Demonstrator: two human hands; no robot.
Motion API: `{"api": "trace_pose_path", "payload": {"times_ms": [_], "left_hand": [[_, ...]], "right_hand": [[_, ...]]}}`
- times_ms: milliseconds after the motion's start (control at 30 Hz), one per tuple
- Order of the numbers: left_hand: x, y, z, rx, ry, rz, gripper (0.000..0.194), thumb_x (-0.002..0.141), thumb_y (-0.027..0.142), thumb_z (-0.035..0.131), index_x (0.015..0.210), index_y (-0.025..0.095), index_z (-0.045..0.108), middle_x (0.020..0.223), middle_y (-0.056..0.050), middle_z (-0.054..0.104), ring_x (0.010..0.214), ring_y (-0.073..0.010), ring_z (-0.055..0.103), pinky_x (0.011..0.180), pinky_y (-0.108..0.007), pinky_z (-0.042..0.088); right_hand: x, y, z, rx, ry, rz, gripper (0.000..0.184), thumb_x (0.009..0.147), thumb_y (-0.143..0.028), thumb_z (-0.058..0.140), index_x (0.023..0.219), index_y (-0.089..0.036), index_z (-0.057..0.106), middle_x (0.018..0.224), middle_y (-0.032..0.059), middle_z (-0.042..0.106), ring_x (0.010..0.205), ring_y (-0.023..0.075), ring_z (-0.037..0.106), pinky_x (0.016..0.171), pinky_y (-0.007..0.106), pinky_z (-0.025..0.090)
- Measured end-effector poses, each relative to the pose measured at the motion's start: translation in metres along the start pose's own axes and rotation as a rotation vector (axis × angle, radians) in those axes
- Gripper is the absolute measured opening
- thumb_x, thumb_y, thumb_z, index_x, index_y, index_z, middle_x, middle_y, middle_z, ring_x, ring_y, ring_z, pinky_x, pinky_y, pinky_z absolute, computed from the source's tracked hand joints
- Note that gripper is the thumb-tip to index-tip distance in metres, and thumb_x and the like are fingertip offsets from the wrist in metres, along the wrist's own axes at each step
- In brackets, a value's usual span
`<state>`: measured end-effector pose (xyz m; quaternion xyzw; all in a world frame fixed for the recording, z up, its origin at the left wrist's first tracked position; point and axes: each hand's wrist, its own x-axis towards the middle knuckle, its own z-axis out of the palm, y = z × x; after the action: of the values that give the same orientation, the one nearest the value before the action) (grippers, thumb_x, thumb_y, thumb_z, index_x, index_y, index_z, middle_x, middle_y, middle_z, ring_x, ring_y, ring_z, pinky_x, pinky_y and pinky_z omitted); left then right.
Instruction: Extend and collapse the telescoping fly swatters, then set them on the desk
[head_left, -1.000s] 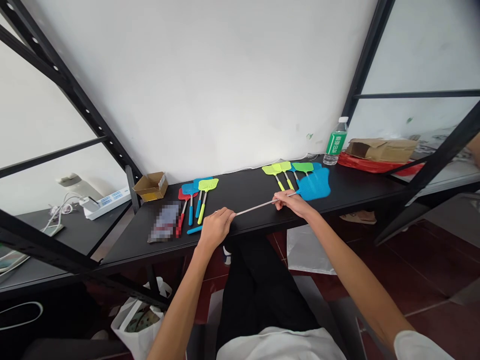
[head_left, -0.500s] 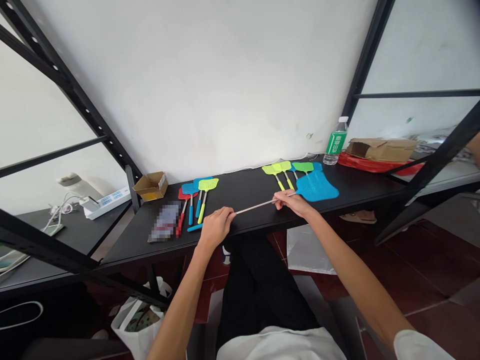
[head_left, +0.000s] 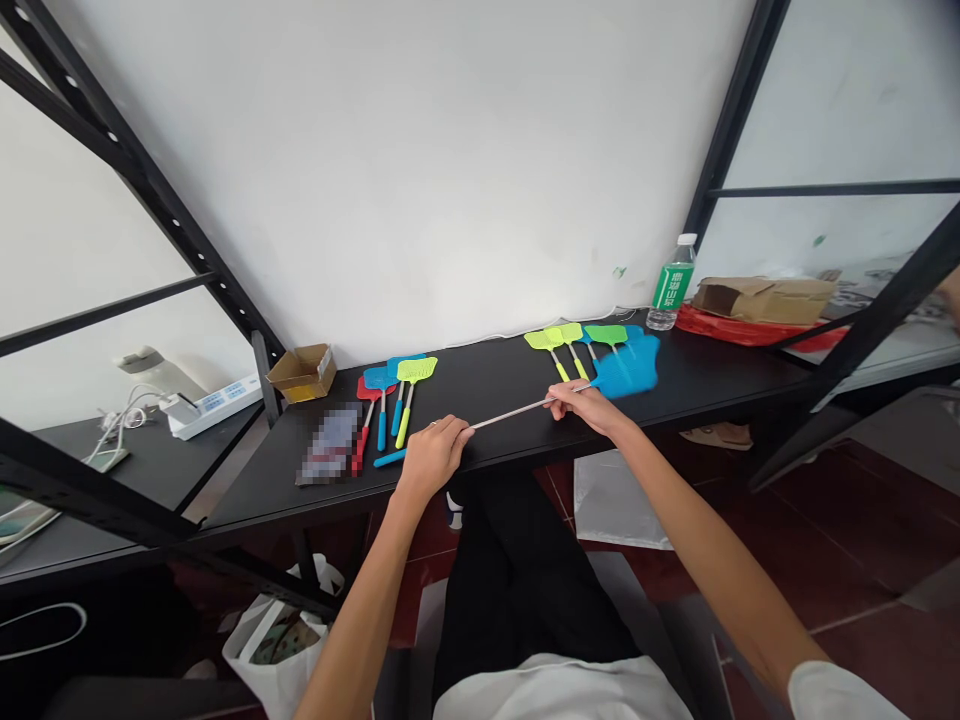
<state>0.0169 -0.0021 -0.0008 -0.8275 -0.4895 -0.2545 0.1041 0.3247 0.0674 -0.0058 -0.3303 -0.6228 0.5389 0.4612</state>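
A blue fly swatter with a long extended metal rod is held sideways above the front of the black table. My left hand is closed around its handle end, the blue grip sticking out to the left. My right hand pinches the rod close to the swatter's head, which is blurred by motion. Behind my right hand lie several swatters, among them a yellow-green swatter and a green swatter. Left of my left hand rest a red swatter, a blue swatter and a lime swatter.
On the black table a small cardboard box stands at the left, near a pixelated item. A water bottle and a torn carton on red plastic are at the right. Black metal posts frame both sides.
The head of the held blue swatter has turned about its rod and now looks narrower and blurred. Both hands stay in nearly the same place.
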Motion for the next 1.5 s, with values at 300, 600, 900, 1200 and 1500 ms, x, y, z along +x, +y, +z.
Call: {"api": "trace_pose_path", "payload": {"times_ms": [300,600,900,1200,1500], "left_hand": [[0.0,-0.0003,0.0011,-0.033,0.012,-0.049,0.024,0.1,0.043,0.046,0.101,0.022,0.058,0.088,-0.001,0.068,0.075,-0.0174,0.062,0.064,-0.027,0.038],[0.0004,0.0014,-0.0013,-0.03,0.01,-0.015,0.032,0.104,0.042,0.037,0.098,0.022,0.062,0.092,-0.004,0.068,0.076,-0.0167,0.062,0.067,-0.027,0.04],[0.0,-0.0007,0.0017,-0.016,0.001,-0.02,0.025,0.102,0.04,0.041,0.098,0.023,0.058,0.088,-0.002,0.067,0.076,-0.0175,0.061,0.063,-0.028,0.037],[0.0001,-0.0002,0.0005,-0.021,0.002,0.002,0.038,0.105,0.039,0.033,0.089,0.022,0.063,0.083,-0.003,0.064,0.074,-0.0163,0.059,0.065,-0.027,0.038],[0.0001,-0.0002,0.0016,-0.028,0.015,-0.036,0.024,0.101,0.042,0.044,0.099,0.023,0.057,0.086,-0.001,0.067,0.074,-0.0175,0.061,0.064,-0.028,0.037]], "right_hand": [[0.0,-0.0006,-0.0002,-0.011,-0.012,-0.002,0.04,0.082,-0.053,0.07,0.075,-0.015,0.074,0.06,0.0053,0.065,0.059,0.0165,0.059,0.064,0.031,0.046],[-0.0001,-0.0009,-0.0006,-0.023,-0.005,0.01,0.04,0.082,-0.055,0.07,0.074,-0.015,0.073,0.06,0.0053,0.064,0.059,0.0164,0.058,0.064,0.031,0.047],[0.0005,0.0015,-0.0015,-0.014,-0.01,0.004,0.039,0.083,-0.054,0.07,0.073,-0.016,0.074,0.06,0.0053,0.065,0.06,0.0167,0.058,0.065,0.032,0.047],[-0.0009,-0.0031,0.0002,-0.01,-0.021,0.008,0.039,0.082,-0.054,0.07,0.073,-0.016,0.074,0.06,0.0051,0.064,0.059,0.0166,0.058,0.065,0.032,0.046],[-0.001,-0.0026,0.0002,-0.014,-0.013,0.008,0.039,0.082,-0.053,0.07,0.073,-0.016,0.074,0.06,0.0052,0.064,0.06,0.0167,0.058,0.065,0.032,0.046]]}}
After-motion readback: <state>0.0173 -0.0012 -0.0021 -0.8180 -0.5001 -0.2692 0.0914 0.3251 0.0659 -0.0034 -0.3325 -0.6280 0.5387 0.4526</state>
